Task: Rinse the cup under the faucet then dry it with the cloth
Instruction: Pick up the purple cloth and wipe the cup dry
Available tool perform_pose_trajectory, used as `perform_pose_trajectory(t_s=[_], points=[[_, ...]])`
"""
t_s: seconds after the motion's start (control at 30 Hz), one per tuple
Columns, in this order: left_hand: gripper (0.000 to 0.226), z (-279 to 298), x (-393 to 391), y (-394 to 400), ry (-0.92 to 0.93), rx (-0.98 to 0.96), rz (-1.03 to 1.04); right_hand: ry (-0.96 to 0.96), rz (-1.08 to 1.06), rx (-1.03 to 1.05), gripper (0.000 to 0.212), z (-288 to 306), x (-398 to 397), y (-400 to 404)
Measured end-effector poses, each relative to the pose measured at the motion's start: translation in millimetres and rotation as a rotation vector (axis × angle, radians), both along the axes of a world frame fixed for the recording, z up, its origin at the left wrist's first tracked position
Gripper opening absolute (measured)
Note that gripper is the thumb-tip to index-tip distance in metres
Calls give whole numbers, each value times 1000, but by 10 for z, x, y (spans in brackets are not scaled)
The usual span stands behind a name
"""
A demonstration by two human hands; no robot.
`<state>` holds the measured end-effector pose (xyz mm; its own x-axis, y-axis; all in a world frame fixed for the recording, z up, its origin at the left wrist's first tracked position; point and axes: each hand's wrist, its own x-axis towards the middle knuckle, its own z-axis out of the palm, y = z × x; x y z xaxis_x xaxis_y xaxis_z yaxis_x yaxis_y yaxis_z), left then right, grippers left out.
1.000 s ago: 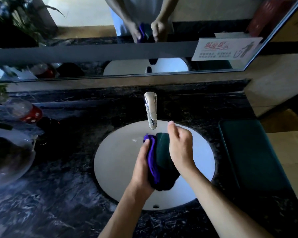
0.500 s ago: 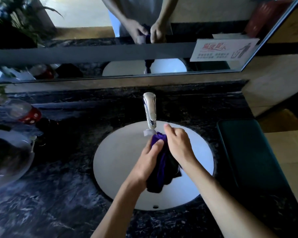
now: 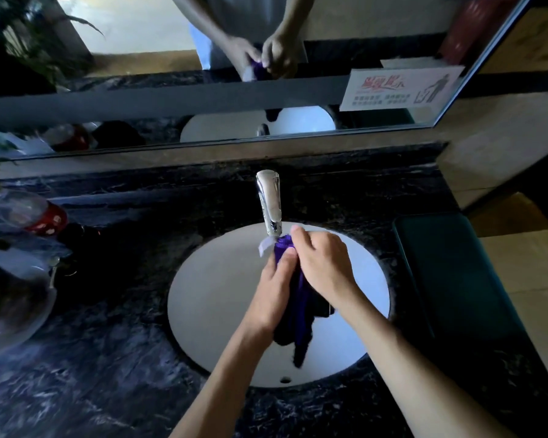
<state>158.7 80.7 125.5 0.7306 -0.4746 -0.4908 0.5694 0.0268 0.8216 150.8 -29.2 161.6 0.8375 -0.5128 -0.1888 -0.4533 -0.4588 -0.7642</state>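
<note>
Over the white sink (image 3: pixel 215 295), just below the chrome faucet (image 3: pixel 269 200), both my hands hold one bundle. The purple cloth (image 3: pixel 299 330) hangs down between them, its white tag (image 3: pixel 266 245) sticking out by the spout. My left hand (image 3: pixel 276 292) grips the cloth from the left, thumb pressed on its top. My right hand (image 3: pixel 323 263) closes over the right side, where a dark shape under the palm is the cup (image 3: pixel 320 308), mostly hidden by cloth and fingers. No water stream is visible.
A black marble counter (image 3: pixel 92 374) surrounds the sink. On the left stand a red-capped bottle (image 3: pixel 35 213) and a glass bowl (image 3: pixel 10 298). A dark green mat (image 3: pixel 456 279) lies to the right. The mirror (image 3: pixel 203 99) with a sign (image 3: pixel 399 88) is behind.
The dark green cup, plainly visible a second ago, is now covered by the purple cloth. Both hands have closed together over the bundle and moved up toward the spout.
</note>
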Motion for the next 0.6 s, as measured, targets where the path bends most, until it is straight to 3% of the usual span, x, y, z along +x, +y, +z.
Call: perform_pose_trajectory(t_s=[0.1,0.13,0.2,0.23,0.3,0.33,0.4,0.47,0.57,0.6], points=[[61,-30,-1,16,389,-197,67,-188,-204,488,47,-40,-56,-46],[61,-61,-6,29,416,-218,66,-213,-199,489,46,-62,-66,-47],[56,-46,-18,51,446,-198,96,-218,-57,283,48,-131,-62,-50],[51,-78,-22,61,404,-137,108,-182,39,138,51,-156,-53,-65],[39,-141,7,91,104,55,63,-98,191,-96,54,-158,-38,-64],[35,-155,8,81,-81,160,15,-64,218,-142,53,-152,-37,-35],[39,-192,-28,71,-233,201,-56,0,191,-177,54,-138,-12,46],[43,-122,-65,65,-121,119,-1,12,87,-83,58,-137,-15,70],[56,-82,-68,106,348,-76,85,-150,-174,424,52,-169,-76,33],[59,-64,-67,107,447,-124,86,-194,-217,498,50,-185,-103,18]])
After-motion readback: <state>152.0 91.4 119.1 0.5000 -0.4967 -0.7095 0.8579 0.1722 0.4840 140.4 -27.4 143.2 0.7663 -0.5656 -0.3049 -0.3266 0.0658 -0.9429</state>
